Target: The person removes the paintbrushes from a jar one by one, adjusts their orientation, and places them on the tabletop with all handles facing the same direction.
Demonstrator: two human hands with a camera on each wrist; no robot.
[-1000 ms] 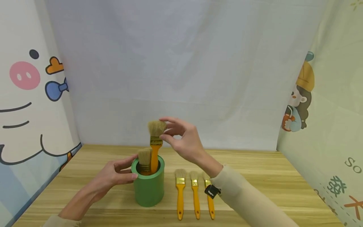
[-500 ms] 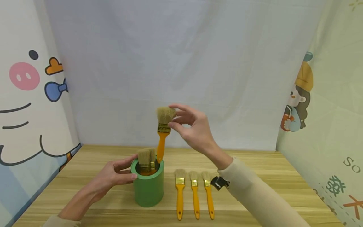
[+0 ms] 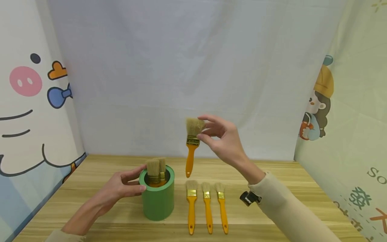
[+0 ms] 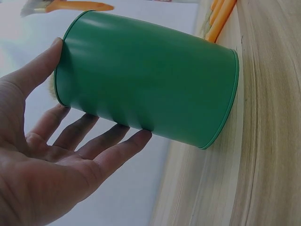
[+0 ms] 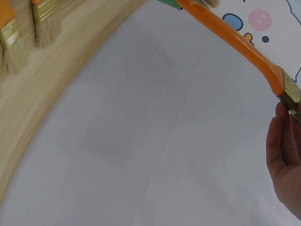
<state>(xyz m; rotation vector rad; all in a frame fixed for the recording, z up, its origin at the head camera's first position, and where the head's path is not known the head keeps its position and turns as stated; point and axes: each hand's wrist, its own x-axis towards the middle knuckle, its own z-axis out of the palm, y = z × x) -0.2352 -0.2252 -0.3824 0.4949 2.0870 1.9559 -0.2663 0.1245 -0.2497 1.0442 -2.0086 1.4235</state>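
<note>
My right hand (image 3: 225,139) pinches a wide paintbrush (image 3: 190,156) near its bristles and metal band. That brush hangs in the air, its orange handle pointing down, to the right of the green can (image 3: 158,203). Thumb and fingers of my left hand (image 3: 125,185) hold the can by its rim and side, as the left wrist view also shows with the hand (image 4: 56,174) at the can (image 4: 146,80). Two paintbrushes stand in the can, bristles up: a wider one (image 3: 153,169) and a narrower one (image 3: 162,167) behind it. Their handles are mostly hidden inside.
Right of the can, three paintbrushes lie in a row on the wooden table (image 3: 272,201), bristles away from me: a wider one (image 3: 191,208) and two narrower ones, the middle brush (image 3: 207,208) and the right brush (image 3: 222,208). A pale cloth (image 3: 193,74) hangs behind.
My right hand has lifted the wide paintbrush out of the can and carried it right, above the row of lying brushes. My left hand stays at the can.
</note>
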